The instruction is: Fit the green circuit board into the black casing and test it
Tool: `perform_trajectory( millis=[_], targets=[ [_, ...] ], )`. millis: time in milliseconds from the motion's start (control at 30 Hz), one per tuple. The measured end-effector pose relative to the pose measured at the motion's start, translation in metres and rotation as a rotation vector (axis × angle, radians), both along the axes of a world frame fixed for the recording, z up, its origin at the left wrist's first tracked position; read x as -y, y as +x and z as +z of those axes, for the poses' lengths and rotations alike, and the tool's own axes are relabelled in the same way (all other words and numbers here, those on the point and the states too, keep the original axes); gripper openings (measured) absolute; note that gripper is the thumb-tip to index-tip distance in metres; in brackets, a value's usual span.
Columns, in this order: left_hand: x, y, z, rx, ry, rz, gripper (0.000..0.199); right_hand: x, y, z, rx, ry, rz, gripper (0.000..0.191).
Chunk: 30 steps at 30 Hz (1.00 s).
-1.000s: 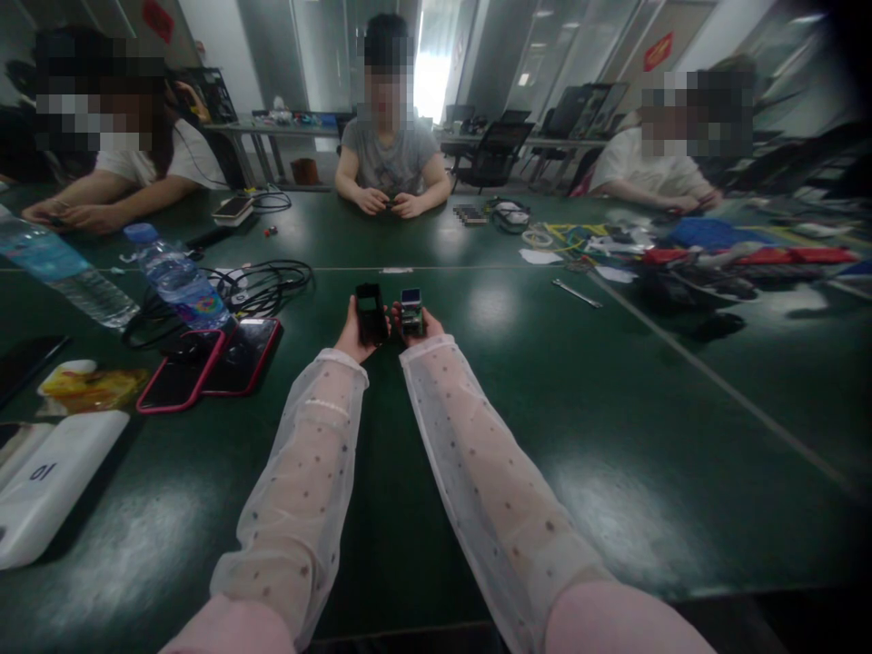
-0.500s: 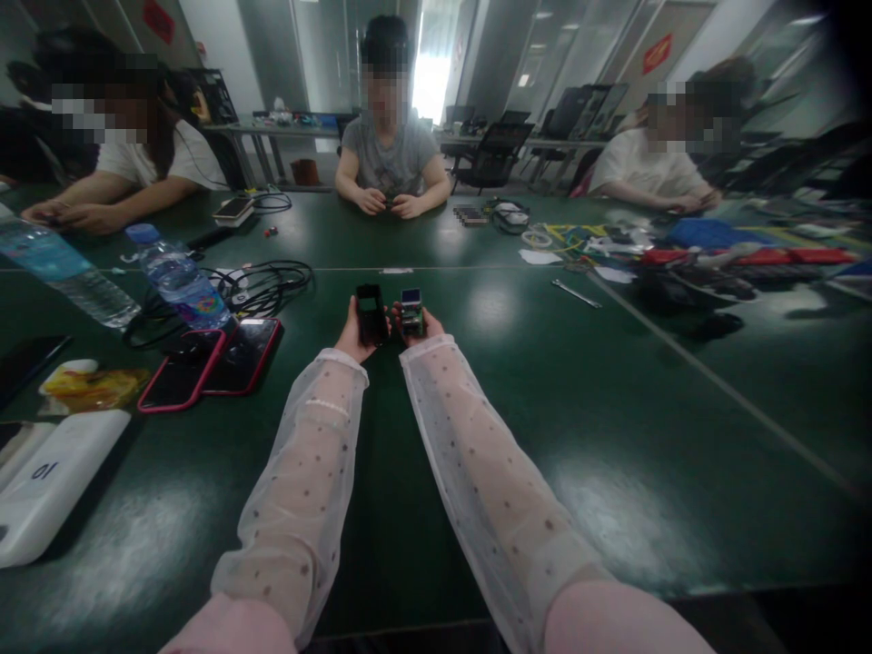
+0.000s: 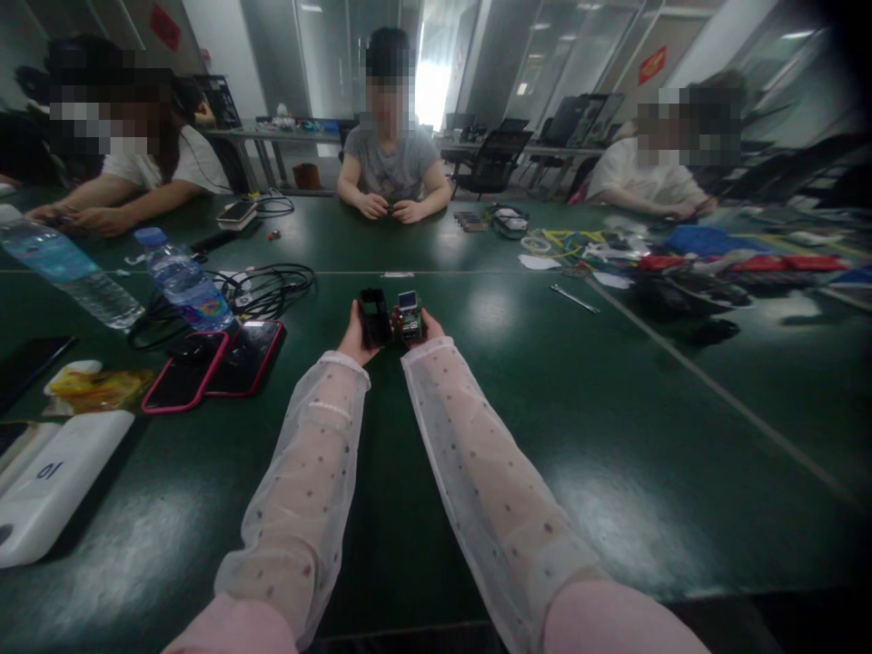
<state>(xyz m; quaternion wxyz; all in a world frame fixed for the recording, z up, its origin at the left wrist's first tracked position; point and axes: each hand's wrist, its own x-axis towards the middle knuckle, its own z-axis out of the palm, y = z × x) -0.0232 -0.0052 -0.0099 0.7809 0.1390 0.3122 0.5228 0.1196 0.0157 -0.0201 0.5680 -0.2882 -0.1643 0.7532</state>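
Over the green worktop [image 3: 518,427], the left hand [image 3: 355,341] curls around a black rectangular casing [image 3: 374,320], probably light and stiff; beside it, the right hand [image 3: 429,329] cups a small green circuit board with a screen [image 3: 410,318], likely fragile, best gripped by its edges. Both forearms reach far, converging.

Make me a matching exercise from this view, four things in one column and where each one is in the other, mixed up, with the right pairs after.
Things
1. Black casing
2. Green circuit board
3. Wrench
4. White power bank

Places
A. On the table, right of both hands
B. In the left hand
C. At the table's near left, beside the pink-edged phones
D. In the right hand

Right pairs: 1-B, 2-D, 3-A, 4-C
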Motion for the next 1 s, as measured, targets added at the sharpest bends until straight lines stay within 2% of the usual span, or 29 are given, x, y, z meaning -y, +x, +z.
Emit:
perform_trajectory(
  millis=[100, 167, 267, 400, 567, 667, 800, 1000],
  targets=[
    [0.0, 0.001, 0.0, -0.01, -0.022, 0.014, 0.069, -0.001, 0.001, 0.005, 0.124, 0.013, -0.065, 0.024],
    [0.002, 0.001, 0.002, -0.032, -0.035, 0.022, 0.07, -0.003, 0.003, 0.01, 0.23, 0.036, -0.172, 0.017],
    [0.004, 0.003, 0.005, -0.09, -0.063, 0.039, 0.071, -0.006, 0.007, 0.023, 0.397, 0.111, -0.287, 0.017],
    [0.005, 0.004, 0.006, -0.13, -0.069, 0.05, 0.071, -0.004, 0.003, 0.044, 0.526, 0.235, -0.301, 0.019],
    [0.005, 0.006, 0.004, 0.009, 0.074, -0.006, 0.07, 0.015, -0.017, 0.062, 0.541, 0.402, -0.254, 0.017],
    [0.006, 0.007, 0.002, 0.057, 0.127, -0.019, 0.066, 0.027, -0.025, 0.066, 0.625, 0.452, -0.226, 0.017],
    [0.006, 0.008, 0.001, 0.02, 0.117, -0.019, 0.065, 0.037, -0.028, 0.068, 0.748, 0.497, -0.254, 0.02],
    [0.004, 0.009, -0.001, 0.0, 0.108, -0.006, 0.065, 0.034, -0.028, 0.058, 0.84, 0.536, -0.335, 0.024]
  ],
)
